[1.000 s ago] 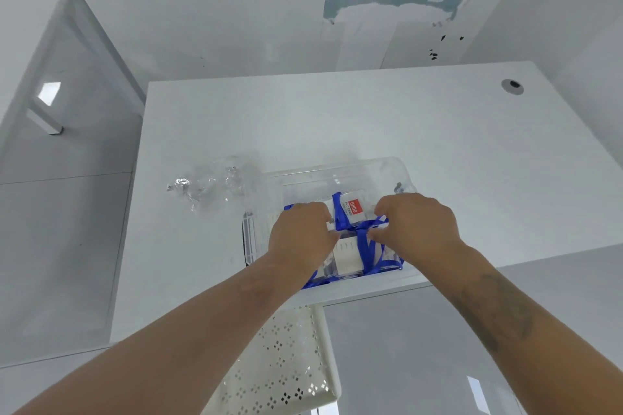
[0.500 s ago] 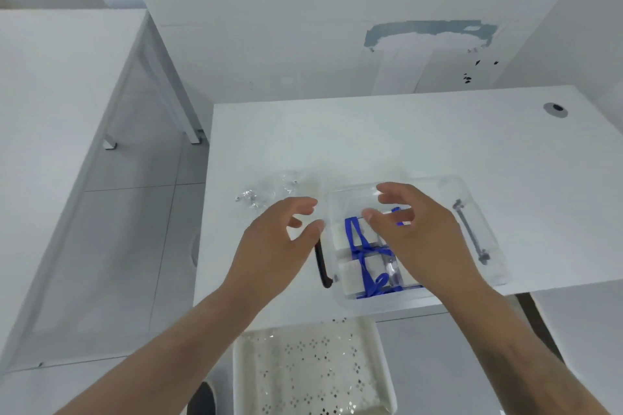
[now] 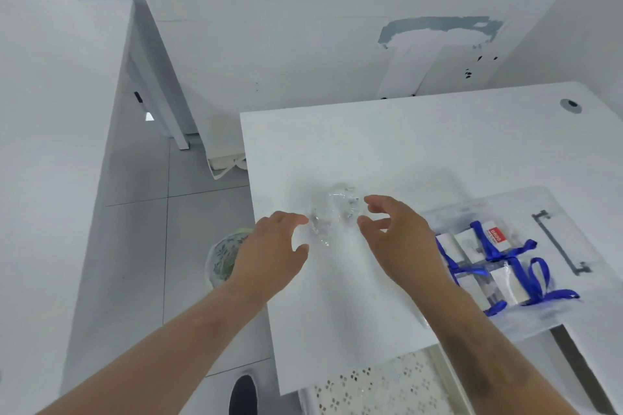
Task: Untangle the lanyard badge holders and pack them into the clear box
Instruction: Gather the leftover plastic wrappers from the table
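white table (image 3: 421, 145), clear box (image 3: 526, 205) at right edge, grey tiled floor (image 3: 161, 212), both hands' fingers spread, holding nothing

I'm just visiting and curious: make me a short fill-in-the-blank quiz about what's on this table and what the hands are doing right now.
1. The straps on the badge holders inside the clear box are ____ in colour.
2. The left hand and right hand reach on either side of a crumpled piece of clear ____ on the table.
3. Both hands are holding ____.
4. Seen from the camera, the clear box lies to the ____ of the hands.

Missing words: blue; plastic; nothing; right
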The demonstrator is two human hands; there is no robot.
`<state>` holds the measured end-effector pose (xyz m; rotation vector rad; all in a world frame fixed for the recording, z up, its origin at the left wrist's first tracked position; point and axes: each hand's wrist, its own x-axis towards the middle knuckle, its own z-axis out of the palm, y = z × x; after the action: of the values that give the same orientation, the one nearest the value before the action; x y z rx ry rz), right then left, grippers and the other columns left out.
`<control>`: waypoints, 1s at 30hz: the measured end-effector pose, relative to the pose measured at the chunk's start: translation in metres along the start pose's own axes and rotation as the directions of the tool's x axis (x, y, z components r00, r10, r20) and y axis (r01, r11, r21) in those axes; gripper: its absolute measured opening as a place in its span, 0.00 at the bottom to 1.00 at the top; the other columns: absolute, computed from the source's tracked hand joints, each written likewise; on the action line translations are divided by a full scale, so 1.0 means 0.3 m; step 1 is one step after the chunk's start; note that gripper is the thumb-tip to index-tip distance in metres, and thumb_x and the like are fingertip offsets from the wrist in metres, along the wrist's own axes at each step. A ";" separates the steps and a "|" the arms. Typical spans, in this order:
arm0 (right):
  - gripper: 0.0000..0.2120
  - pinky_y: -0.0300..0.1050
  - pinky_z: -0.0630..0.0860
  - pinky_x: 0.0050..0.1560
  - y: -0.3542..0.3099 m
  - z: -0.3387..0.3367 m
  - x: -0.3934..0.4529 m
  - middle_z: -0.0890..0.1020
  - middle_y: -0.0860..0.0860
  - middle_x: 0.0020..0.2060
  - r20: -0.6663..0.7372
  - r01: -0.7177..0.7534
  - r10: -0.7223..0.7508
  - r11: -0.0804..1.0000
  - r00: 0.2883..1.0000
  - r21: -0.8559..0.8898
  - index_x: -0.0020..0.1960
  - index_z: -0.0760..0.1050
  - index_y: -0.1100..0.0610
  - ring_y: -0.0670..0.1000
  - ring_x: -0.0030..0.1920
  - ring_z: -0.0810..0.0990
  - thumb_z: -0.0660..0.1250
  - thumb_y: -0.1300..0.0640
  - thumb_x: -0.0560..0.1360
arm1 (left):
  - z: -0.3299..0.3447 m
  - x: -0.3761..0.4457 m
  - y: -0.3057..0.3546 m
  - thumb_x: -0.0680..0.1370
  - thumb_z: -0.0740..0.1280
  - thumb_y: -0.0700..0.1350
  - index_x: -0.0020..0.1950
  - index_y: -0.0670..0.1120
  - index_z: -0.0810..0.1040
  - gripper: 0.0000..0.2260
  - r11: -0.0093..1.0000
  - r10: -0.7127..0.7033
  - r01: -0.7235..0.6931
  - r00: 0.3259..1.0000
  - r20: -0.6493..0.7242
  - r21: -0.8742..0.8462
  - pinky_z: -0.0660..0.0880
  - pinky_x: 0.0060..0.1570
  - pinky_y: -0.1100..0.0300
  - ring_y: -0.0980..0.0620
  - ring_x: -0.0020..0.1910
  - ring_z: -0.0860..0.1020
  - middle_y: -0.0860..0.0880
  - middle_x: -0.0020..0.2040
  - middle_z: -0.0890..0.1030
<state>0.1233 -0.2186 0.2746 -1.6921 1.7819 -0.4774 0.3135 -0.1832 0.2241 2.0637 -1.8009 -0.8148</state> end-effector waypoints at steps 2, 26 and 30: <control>0.18 0.41 0.72 0.52 0.002 0.058 0.075 0.77 0.42 0.60 -0.001 -0.026 0.026 0.993 1.000 -0.115 0.67 0.70 0.44 0.45 0.54 0.78 0.63 0.50 0.78 | 0.008 0.071 -0.036 0.78 0.63 0.47 0.70 0.58 0.69 0.20 0.992 0.095 -0.098 0.994 0.048 0.077 0.72 0.54 0.60 0.55 0.66 0.67 0.59 0.67 0.70; 0.22 0.45 0.69 0.46 0.055 0.290 0.316 0.74 0.47 0.57 -0.030 -0.153 0.152 0.924 0.988 -0.352 0.69 0.64 0.42 0.52 0.52 0.75 0.63 0.52 0.76 | 0.072 0.308 -0.202 0.78 0.64 0.48 0.69 0.58 0.69 0.20 0.966 0.260 -0.259 0.965 0.032 -0.021 0.75 0.56 0.56 0.54 0.65 0.71 0.59 0.65 0.74; 0.22 0.45 0.72 0.49 -0.021 0.302 0.223 0.76 0.42 0.56 -0.060 -0.099 0.094 0.991 0.994 -0.086 0.66 0.66 0.38 0.48 0.51 0.77 0.67 0.49 0.74 | -0.043 0.204 -0.251 0.77 0.66 0.51 0.68 0.59 0.71 0.19 0.966 0.050 -0.067 0.996 -0.072 -0.248 0.70 0.54 0.62 0.55 0.56 0.76 0.61 0.59 0.76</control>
<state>0.1889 -0.2708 0.1990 -1.6568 1.9421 -0.4125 0.3860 -0.2311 0.1788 1.8468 -1.6238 -0.8969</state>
